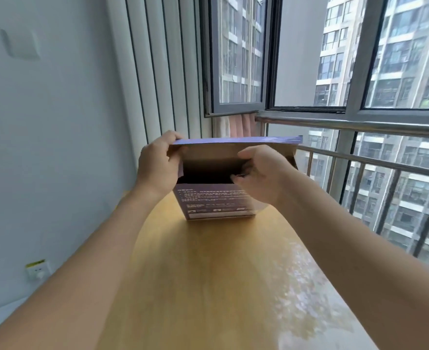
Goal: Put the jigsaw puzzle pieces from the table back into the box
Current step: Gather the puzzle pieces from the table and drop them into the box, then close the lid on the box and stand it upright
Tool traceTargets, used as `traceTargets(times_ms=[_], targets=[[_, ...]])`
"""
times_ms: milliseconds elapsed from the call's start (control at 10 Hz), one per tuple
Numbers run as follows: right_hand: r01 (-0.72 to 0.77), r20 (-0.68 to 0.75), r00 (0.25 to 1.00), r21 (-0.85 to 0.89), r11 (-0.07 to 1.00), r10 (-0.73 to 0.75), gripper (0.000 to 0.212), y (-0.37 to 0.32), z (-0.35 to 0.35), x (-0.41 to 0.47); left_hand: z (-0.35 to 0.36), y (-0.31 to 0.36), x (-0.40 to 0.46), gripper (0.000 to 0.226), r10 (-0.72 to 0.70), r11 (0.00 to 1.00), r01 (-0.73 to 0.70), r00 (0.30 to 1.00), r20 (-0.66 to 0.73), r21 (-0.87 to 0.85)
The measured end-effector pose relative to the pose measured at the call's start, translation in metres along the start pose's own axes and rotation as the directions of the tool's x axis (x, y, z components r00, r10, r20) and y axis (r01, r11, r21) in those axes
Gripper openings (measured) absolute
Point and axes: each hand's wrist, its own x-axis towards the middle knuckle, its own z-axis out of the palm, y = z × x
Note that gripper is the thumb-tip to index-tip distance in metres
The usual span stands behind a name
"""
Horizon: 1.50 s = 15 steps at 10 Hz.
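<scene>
Fingers of both hands grip box (214, 202) flap — wooden table (208, 274), window (334, 59) ahead.

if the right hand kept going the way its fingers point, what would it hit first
Most likely the box's dark open inside: the right hand is at the opening with its fingers curled toward it, under the raised flap. Depth is unclear.

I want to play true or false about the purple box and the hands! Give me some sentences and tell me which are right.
1. The box stands on the wooden table. True.
2. The box's lid is closed flat. False: it is lifted and the box is open.
3. The left hand holds the lid's corner. True.
4. The right hand rests flat on the table. False: it is at the box's opening.
5. Puzzle pieces cover the table. False: none show.
</scene>
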Motion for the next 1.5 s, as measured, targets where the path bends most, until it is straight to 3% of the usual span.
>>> traceTargets(times_ms=[100, 200, 300, 400, 500, 600, 700, 800, 1000, 1100, 1300, 1400, 1500], targets=[[0.038, 0.0, 0.999, -0.27, 0.962, -0.039, 0.021, -0.003, 0.011, 0.0, -0.002, 0.001, 0.005, 0.014, -0.03, 0.998, 0.033, 0.999, 0.044, -0.054], [0.046, -0.057, 0.996, -0.363, 0.931, -0.072, 0.049, -0.006, 0.02, -0.004, 0.001, -0.001, 0.008, 0.012, -0.036, 0.998, 0.038, 0.999, 0.026, -0.051], [0.119, -0.03, 0.984, -0.62, 0.776, -0.175, 0.039, -0.006, 0.02, -0.014, 0.005, -0.004, 0.013, 0.011, -0.033, 0.999, 0.033, 0.999, -0.008, -0.041], [0.399, 0.256, 0.837, -0.89, 0.22, -0.483, 0.031, -0.005, -0.001, -0.014, 0.007, -0.008, 0.019, 0.011, -0.049, 0.996, 0.045, 0.998, -0.049, -0.08], [0.595, 0.366, 0.27, -0.791, -0.145, -0.891, 0.016, -0.009, -0.038, -0.022, 0.002, -0.016, 0.027, 0.011, -0.076, 0.982, 0.061, 0.994, -0.083, -0.177], [0.644, 0.128, 0.331, -0.755, 0.125, -0.935, 0.039, -0.025, -0.068, 0.0, -0.006, -0.011, 0.039, 0.025, -0.099, 0.937, 0.062, 0.991, -0.092, -0.343], [0.566, 0.196, 0.805, -0.539, 0.624, -0.56, 0.046, -0.044, -0.067, 0.023, -0.007, 0.001, 0.055, 0.027, -0.193, 0.844, 0.145, 0.98, -0.041, -0.517], [0.509, 0.172, 0.86, -0.376, 0.775, -0.481, 0.044, -0.05, -0.057, 0.04, -0.004, 0.006, 0.063, 0.018, -0.287, 0.726, 0.245, 0.957, 0.041, -0.643], [0.389, -0.029, 0.914, -0.217, 0.895, -0.404, 0.026, -0.057, -0.03, 0.046, -0.003, 0.007, 0.054, 0.017, -0.41, 0.655, 0.316, 0.912, 0.029, -0.686], [0.408, 0.002, 0.909, -0.213, 0.888, -0.418, 0.031, -0.059, -0.027, 0.044, -0.014, 0.004, 0.055, 0.03, -0.422, 0.556, 0.316, 0.904, 0.067, -0.768], [0.521, 0.117, 0.842, -0.425, 0.74, -0.526, 0.032, -0.066, -0.015, 0.053, -0.012, -0.007, 0.081, 0.04, -0.526, 0.534, 0.325, 0.851, -0.006, -0.78], [0.614, 0.212, 0.789, -0.28, 0.737, -0.577, 0.039, -0.067, -0.025, 0.056, -0.003, -0.004, 0.075, 0.038, -0.388, 0.627, 0.164, 0.914, -0.122, -0.761], [0.636, 0.259, 0.767, -0.183, 0.75, -0.587, 0.034, -0.064, -0.029, 0.05, 0.007, -0.005, 0.064, 0.015, -0.201, 0.708, 0.006, 0.96, -0.193, -0.706]])
